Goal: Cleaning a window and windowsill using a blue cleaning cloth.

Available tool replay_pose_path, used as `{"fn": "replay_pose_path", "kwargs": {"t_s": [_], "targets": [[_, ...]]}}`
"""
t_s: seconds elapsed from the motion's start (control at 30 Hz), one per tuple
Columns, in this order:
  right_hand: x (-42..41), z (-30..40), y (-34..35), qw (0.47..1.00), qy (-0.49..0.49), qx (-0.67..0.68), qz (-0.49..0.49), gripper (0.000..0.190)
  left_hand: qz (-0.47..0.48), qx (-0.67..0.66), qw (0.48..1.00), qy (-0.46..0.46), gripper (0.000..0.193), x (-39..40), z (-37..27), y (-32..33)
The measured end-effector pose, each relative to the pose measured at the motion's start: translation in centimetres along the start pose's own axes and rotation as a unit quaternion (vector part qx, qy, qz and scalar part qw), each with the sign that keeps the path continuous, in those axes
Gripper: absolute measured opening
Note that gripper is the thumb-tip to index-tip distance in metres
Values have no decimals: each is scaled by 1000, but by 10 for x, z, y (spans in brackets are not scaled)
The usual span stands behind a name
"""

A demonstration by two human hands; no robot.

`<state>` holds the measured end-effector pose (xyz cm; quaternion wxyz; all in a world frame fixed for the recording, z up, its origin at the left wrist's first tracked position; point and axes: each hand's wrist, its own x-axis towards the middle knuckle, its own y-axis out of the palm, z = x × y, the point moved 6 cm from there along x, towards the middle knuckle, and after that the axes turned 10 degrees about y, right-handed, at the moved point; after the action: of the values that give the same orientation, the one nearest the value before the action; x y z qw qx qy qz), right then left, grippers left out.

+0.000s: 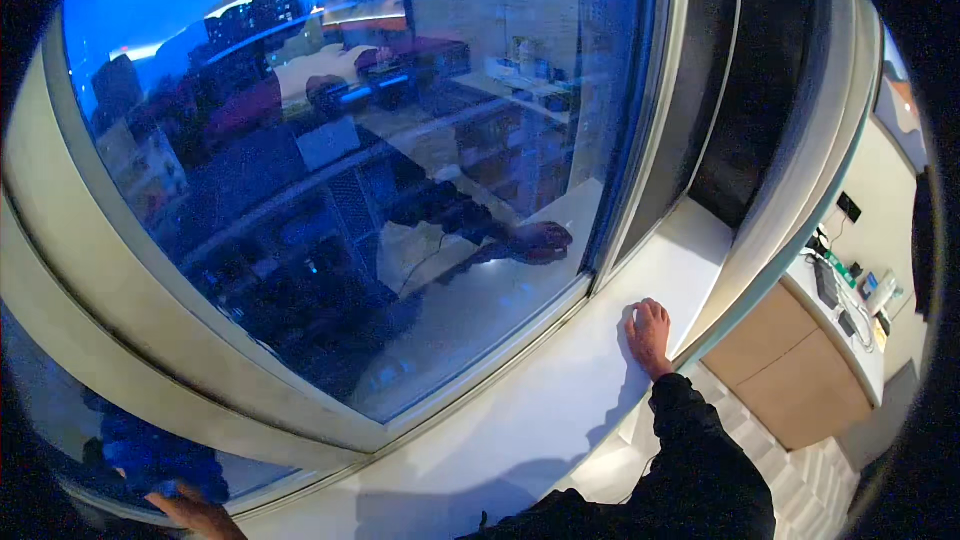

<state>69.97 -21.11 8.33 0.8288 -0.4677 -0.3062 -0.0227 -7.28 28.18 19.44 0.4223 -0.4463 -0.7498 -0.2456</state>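
My left hand (196,511) is at the bottom left, partly cut off by the picture's edge. Its fingers meet a dark blue bundle, apparently a cloth (161,454), against the lower window pane (259,474). The cloth hides part of the grip. On the white window sill (562,382) rests my right hand (649,330), palm down with bent fingers, and no object shows in it. Beside it rises a large glass window pane (300,240) in a pale frame (480,367). The pane mirrors my right arm and hand over a dusk view of buildings.
A pale curtain or panel edge (795,217) curves close to my right hand. Beyond it stands a wooden cabinet (787,360) with a white top holding cables, a power strip (825,283) and small items. Patterned flooring (810,480) shows below. A thick pale window post (150,300) crosses the left.
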Motion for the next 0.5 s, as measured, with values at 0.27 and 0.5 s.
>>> {"fn": "replay_pose_path", "kwargs": {"t_s": [0.27, 0.5], "targets": [[0, 6, 1, 1000, -6, -23, -4, 27, 30, 236, 968, 81, 62, 7, 17, -48], [2, 12, -2, 1000, -1, -6, -13, 23, 66, 263, 962, 35, 68, -42, 13, -45]]}}
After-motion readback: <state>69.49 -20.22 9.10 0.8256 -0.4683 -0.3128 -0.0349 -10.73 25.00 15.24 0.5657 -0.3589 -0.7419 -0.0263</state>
